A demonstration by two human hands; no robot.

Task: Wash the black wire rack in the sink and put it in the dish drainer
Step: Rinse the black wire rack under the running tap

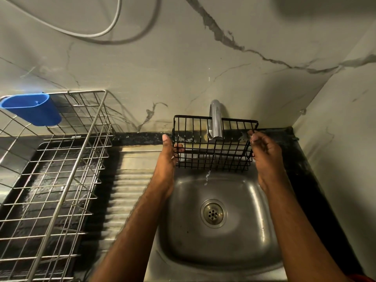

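Observation:
The black wire rack [213, 151], a small open-topped basket, hangs above the back of the steel sink [254, 231], right under the chrome tap [215, 121]. A thin stream of water [207, 177] falls from beneath it into the basin. My left hand [167, 157] grips the rack's left end, thumb up along the side and fingertips hooked through the wires. My right hand [264, 153] holds the right end with curled fingers. The steel wire dish drainer [61, 180] stands on the counter to the left of the sink.
A blue plastic cup holder [32, 110] hangs on the drainer's back left corner. A ribbed steel draining board [126, 190] lies between drainer and sink. The marble wall stands close behind the tap and along the right side. A drain [212, 213] sits mid-basin.

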